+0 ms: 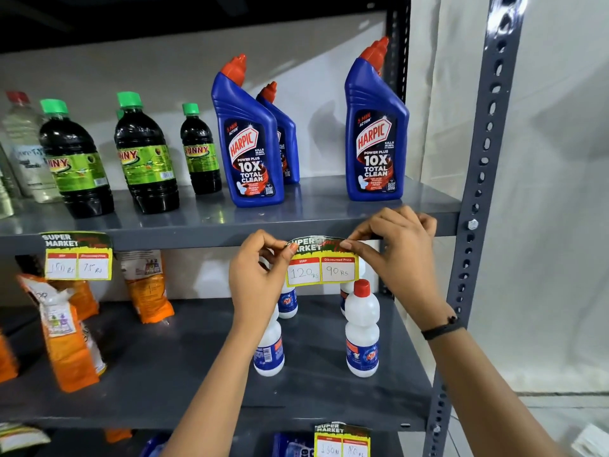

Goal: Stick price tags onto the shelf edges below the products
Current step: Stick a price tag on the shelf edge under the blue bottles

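Observation:
A yellow price tag [322, 270] reading 120 and 90 hangs against the front edge of the grey upper shelf [184, 237], below the blue Harpic bottles [375, 133]. My left hand [258, 275] pinches the tag's top left corner. My right hand [398, 245] pinches its top right corner, fingers against the shelf edge. The tag's dark top strip is curled and bent between the two hands.
Another tag [78, 257] hangs on the same edge at left, below dark Sunny bottles [145, 156]. A third tag [342, 440] is on the lower shelf edge. White bottles [362, 331] and orange pouches [66, 338] stand on the middle shelf. A perforated upright [478, 206] stands at right.

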Motion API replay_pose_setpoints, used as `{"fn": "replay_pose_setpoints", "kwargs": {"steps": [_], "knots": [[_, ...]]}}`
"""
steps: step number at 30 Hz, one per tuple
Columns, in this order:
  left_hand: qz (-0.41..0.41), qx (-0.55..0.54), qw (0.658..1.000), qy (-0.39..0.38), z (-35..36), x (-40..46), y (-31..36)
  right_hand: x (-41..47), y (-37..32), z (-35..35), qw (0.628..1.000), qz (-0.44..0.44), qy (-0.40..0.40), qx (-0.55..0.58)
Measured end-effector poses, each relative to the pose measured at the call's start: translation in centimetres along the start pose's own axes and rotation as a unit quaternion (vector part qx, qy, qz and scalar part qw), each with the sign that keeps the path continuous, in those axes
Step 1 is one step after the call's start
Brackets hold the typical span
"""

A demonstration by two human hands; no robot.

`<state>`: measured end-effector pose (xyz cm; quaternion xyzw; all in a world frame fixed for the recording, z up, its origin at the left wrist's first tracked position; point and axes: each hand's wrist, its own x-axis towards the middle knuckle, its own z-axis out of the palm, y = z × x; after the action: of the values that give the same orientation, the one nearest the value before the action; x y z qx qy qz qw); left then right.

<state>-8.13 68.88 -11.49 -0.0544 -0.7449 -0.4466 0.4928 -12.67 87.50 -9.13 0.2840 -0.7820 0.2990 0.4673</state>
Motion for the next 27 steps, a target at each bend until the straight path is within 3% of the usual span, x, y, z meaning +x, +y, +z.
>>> {"fn": "replay_pose_setpoints", "kwargs": {"steps": [20,27], "knots": [[-0.014,0.018,1.0,-0.001,-0.17,-0.38,0.14,-0.52,0.27,0.48,1.0,0.002,-0.002,0.002],[-0.055,-0.057,0.997,0.018,0.01,-0.29,0.74,-0.5,0.03,0.49,0.998,0.021,0.026,0.046]]}}
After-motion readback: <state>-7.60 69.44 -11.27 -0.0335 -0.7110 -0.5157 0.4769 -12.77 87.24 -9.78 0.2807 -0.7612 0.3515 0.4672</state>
